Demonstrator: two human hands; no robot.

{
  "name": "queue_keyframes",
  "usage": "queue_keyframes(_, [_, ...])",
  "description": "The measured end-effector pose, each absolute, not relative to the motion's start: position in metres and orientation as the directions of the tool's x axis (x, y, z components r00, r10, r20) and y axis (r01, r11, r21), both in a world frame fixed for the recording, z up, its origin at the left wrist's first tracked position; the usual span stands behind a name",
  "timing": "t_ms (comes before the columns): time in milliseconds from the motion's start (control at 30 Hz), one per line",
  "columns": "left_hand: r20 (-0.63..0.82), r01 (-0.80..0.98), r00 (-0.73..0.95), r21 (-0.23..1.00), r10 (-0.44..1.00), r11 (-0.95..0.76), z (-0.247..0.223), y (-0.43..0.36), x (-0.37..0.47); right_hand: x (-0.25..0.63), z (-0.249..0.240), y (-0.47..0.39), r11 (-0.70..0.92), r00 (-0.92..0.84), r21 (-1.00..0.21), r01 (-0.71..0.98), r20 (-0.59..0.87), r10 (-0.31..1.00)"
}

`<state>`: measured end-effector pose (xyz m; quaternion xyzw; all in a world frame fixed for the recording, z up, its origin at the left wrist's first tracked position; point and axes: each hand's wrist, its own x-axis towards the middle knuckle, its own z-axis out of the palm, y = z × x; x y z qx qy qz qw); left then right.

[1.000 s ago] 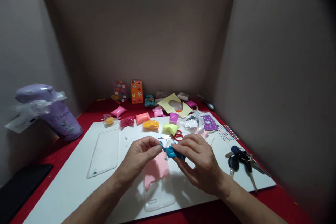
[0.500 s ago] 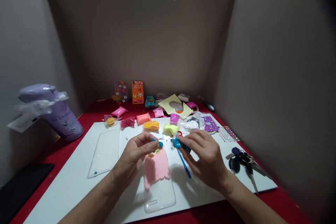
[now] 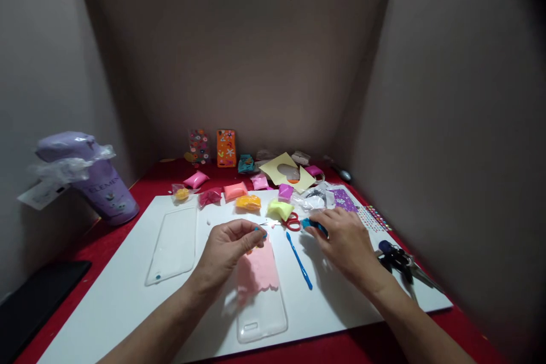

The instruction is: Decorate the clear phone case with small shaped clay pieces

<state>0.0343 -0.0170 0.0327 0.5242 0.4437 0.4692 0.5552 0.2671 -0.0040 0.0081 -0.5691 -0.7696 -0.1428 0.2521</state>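
Note:
My left hand [image 3: 228, 247] pinches a small bit of blue clay [image 3: 261, 232] above the far end of a clear phone case [image 3: 264, 321]. Pink clay [image 3: 258, 267] with a wavy lower edge covers the upper part of that case. Some small yellow and orange pieces near its top are partly hidden by my left hand. Off to the right, my right hand [image 3: 341, 239] is closed around a packet of blue clay [image 3: 313, 226], low over the white board. Between my hands lies a blue modelling tool [image 3: 299, 261], and red-handled scissors [image 3: 292, 222] rest beyond it.
Packets of coloured clay [image 3: 248, 202] line the far part of the white board [image 3: 123, 296]. A second clear case [image 3: 173, 247] lies at left. Keys [image 3: 401, 261] and gem stickers [image 3: 373, 219] are at right. A purple tumbler [image 3: 106, 187] stands far left; a decorated orange case [image 3: 226, 148] leans at the back.
My right hand has moved right and down with the blue clay packet, away from my left hand. The scissors' red handles and the whole blue tool now show. My left hand stays near the case.

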Motion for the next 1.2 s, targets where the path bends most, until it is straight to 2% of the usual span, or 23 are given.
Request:
queue_keyframes(200, [-0.015,-0.015,0.133,1.000,0.991,0.017,0.031,-0.018,0.033,0.270,0.000,0.000,0.263,-0.223,-0.021,0.965,0.467,0.856])
queue_keyframes(333, [0.022,0.033,0.122,0.999,0.992,-0.027,0.031,-0.019,0.033,0.268,0.003,-0.002,0.283,-0.223,-0.045,0.958,0.505,0.834])
queue_keyframes(533, [-0.011,0.068,0.213,0.998,0.977,-0.003,0.027,-0.022,0.040,0.247,0.010,-0.016,0.564,-0.305,-0.267,0.782,0.625,0.719])
queue_keyframes(633, [0.025,0.104,0.242,0.993,0.970,-0.051,0.024,-0.022,0.040,0.235,0.006,-0.023,0.674,-0.368,-0.323,0.664,0.643,0.671])
queue_keyframes(967, [0.145,0.279,0.273,0.934,0.951,-0.222,0.023,-0.026,0.043,0.222,0.000,-0.034,0.793,-0.402,-0.373,0.482,0.710,0.578])
queue_keyframes(1200, [0.201,0.381,0.332,0.865,0.922,-0.326,0.021,-0.027,0.046,0.217,0.002,-0.035,0.803,-0.409,-0.305,0.512,0.736,0.540])
